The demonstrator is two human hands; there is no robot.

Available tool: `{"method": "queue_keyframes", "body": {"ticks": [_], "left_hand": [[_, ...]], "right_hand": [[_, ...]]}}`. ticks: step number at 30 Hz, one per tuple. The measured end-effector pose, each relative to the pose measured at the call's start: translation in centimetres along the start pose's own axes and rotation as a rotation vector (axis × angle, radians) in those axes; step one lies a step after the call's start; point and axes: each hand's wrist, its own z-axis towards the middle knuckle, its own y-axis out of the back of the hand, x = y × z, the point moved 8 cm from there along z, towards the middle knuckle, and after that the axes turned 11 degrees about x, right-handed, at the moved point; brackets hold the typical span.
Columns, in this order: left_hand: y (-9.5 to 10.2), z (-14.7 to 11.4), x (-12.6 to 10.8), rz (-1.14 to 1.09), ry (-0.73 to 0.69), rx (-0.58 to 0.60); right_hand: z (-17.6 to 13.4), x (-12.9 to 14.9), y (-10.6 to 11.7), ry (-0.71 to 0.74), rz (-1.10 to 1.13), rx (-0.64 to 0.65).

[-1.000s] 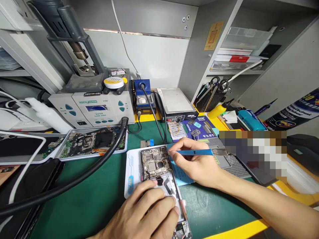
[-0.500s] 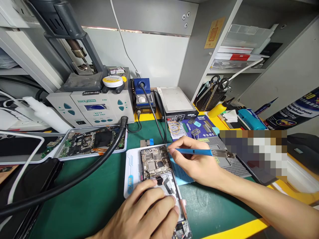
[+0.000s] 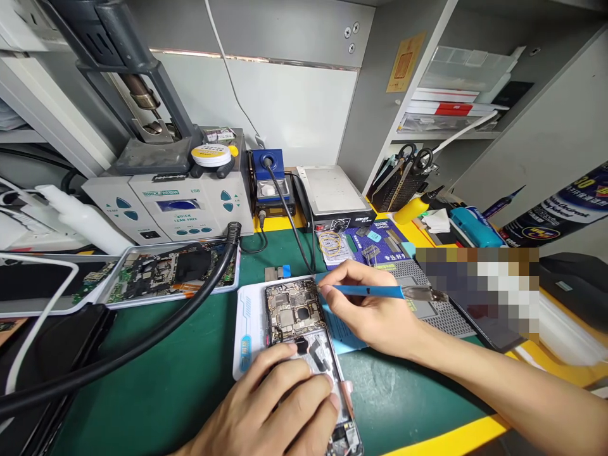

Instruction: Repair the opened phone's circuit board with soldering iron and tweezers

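An opened phone (image 3: pixel 292 311) lies with its bare circuit board at the far end and its grey inner frame nearer me. My left hand (image 3: pixel 278 402) covers the lower half, its bent fingers pressed together and gripping the frame; the thumb is hidden. In a pinch between thumb and fingers, my right hand (image 3: pixel 373 310) holds a blue-handled tool (image 3: pixel 368 291). Its wide end points right, while its narrow tip is at the upper right corner of the circuit board, too small to make out. Under the phone are a white pad (image 3: pixel 247 304) and a light blue sheet (image 3: pixel 349 332).
A hot-air station (image 3: pixel 166 209) stands at the back left, and its thick black hose (image 3: pixel 180 316) crosses the green mat (image 3: pixel 142 361). Beside it are a blue soldering station (image 3: pixel 268 168) and a heating plate (image 3: pixel 332 190). Opened devices (image 3: pixel 171 272) lie left; a perforated metal plate (image 3: pixel 451 313) lies right.
The whole view has shifted slightly left. Both hands keep almost the same places on the phone and the blue-handled tool.
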Motion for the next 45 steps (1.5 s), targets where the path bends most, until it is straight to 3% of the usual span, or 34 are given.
{"method": "queue_keyframes", "body": {"ticks": [45], "left_hand": [[-0.36,0.08,0.00,-0.044,0.005,-0.034]], "right_hand": [[-0.03,0.47,0.10,0.035,-0.024,0.003]]}}
